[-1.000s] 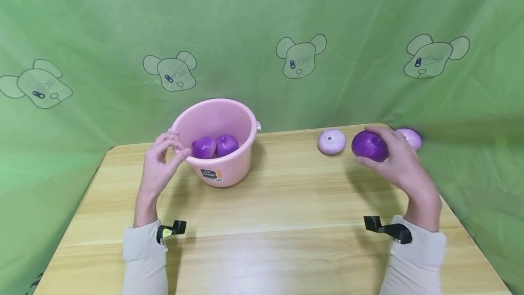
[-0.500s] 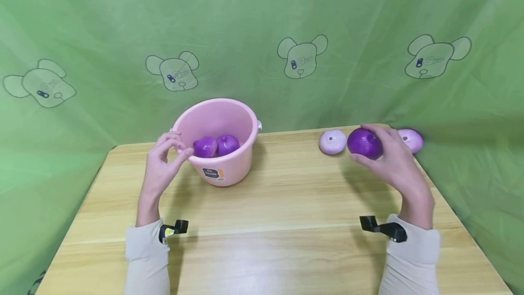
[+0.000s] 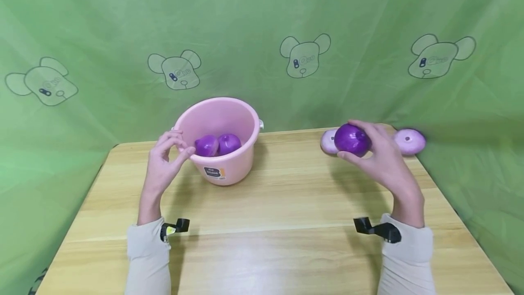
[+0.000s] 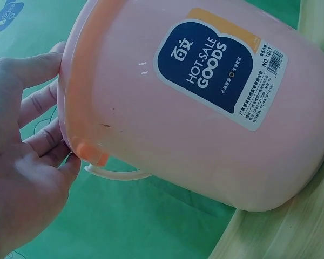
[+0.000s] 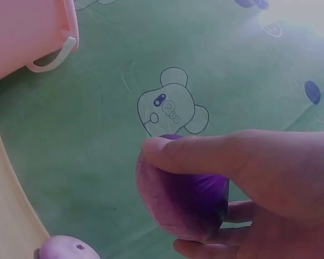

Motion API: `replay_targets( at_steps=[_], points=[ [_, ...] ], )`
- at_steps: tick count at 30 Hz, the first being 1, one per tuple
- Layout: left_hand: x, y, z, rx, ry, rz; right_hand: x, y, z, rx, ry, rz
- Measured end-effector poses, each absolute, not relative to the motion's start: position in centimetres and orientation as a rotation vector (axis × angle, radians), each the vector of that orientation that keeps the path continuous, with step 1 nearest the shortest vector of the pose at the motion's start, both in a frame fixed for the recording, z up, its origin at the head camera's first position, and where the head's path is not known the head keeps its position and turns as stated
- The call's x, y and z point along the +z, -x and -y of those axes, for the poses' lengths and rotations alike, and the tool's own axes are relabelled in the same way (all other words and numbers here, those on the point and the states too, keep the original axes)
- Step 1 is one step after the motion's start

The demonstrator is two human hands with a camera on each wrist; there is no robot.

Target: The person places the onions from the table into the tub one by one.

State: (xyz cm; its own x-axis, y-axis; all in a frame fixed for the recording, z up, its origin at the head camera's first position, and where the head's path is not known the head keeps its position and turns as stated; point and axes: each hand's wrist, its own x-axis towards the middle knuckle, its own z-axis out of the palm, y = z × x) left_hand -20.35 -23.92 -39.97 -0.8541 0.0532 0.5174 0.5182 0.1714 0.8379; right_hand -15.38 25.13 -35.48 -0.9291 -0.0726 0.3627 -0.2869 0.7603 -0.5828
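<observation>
In the head view, a purple onion [image 3: 352, 140] is gripped between the thumb and fingers of my right hand [image 3: 382, 156], held above the right back of the table. The right wrist view shows the thumb across the onion [image 5: 178, 199] and fingertips under it. My left hand [image 3: 161, 163] holds the rim of a pink bucket [image 3: 229, 170] at its left side. Two more purple onions [image 3: 206, 145] lie inside the bucket. A pale-ended onion [image 3: 328, 142] is partly hidden behind the held one. Another pale-ended onion [image 3: 410, 141] sits right of my right hand.
A wooden table [image 3: 270, 222] carries everything. Behind and beside it hangs a green curtain [image 3: 245, 22] with bear-head drawings. The bucket's white handle [image 4: 119, 172] hangs at its side in the left wrist view.
My right hand has moved left with the onion, which now covers part of the pale-ended onion and uncovers the one at right. The left hand stays at the bucket rim.
</observation>
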Motion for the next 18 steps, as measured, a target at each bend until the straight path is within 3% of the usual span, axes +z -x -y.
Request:
replay_targets(
  at_steps=[18],
  points=[
    [-39.9, 20.3, 23.8, -1.729, 0.539, 2.088, -35.2, 15.9, -22.8, 0.968, -0.341, 2.636]
  ],
)
